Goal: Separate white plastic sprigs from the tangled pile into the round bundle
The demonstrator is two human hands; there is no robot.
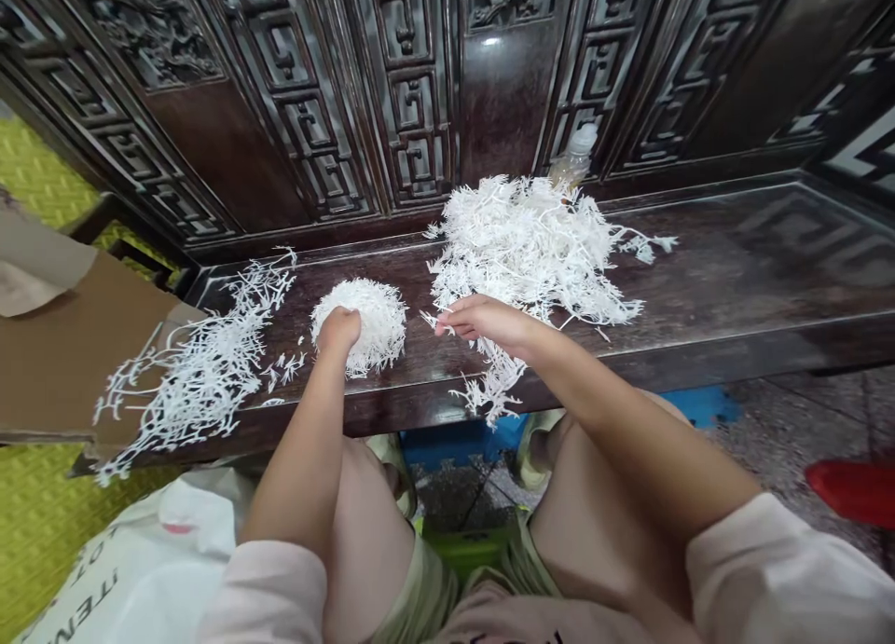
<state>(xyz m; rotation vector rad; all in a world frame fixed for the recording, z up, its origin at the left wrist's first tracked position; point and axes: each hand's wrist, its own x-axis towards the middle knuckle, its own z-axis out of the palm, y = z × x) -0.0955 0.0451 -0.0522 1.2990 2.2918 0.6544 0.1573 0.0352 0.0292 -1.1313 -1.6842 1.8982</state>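
Observation:
My left hand (338, 330) is closed around a round white ball (364, 322) of bristly plastic sprigs resting on a dark wooden bench (734, 280). My right hand (482, 318) reaches left with fingers pinched on a small white sprig (430, 320) at the near edge of a big heap of loose white plastic branches (528, 248). Some branches (489, 388) hang over the bench's front edge under my right wrist.
A second spread of white branches (202, 364) lies at the bench's left end, partly on a cardboard box (62, 355). A plastic bottle (573, 155) stands behind the heap against the carved wooden backrest. A white bag (146, 569) sits by my left knee; a red object (849, 490) lies on the floor.

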